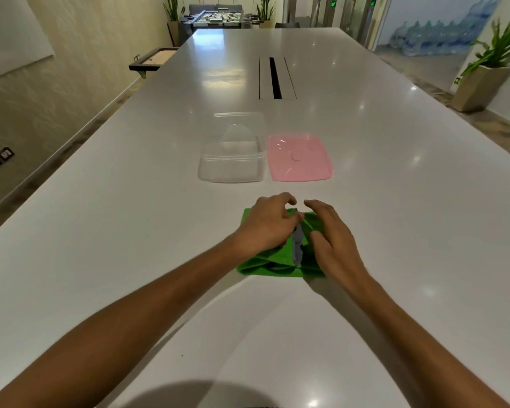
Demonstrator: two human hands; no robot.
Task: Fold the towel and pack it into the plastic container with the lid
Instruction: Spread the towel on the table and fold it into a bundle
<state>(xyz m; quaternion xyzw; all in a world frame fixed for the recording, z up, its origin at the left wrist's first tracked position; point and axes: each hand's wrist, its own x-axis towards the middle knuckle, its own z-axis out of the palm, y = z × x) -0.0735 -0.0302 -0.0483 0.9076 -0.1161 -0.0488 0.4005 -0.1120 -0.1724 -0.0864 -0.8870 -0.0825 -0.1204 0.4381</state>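
Head view, near to far. Two bare forearms enter from the lower corners and meet at centre frame over one green towel (265, 265), partly folded, lying on a glossy white table (100, 231) that runs lengthwise toward the top of the frame. The towel's long axis runs roughly near-to-far, tilted slightly left at the far end; a grey strip (297, 248) shows along its middle fold. The left hand (265, 223) rests on the towel's left half with fingers curled, thumb and forefinger pinching cloth near the fold. The right hand (333, 240) lies flat on the right half, fingers extended and slightly spread, pressing rather than gripping. Beyond, at mid-frame, stand one clear plastic container (231, 148), open, and, just to its right without clear contact, one pink lid (301, 157) lying flat. Farther on, a dark cable slot (275, 78) is set into the table. At the top: a foosball table (215, 19) flanked by two potted plants; a third plant (489, 63) at upper right.
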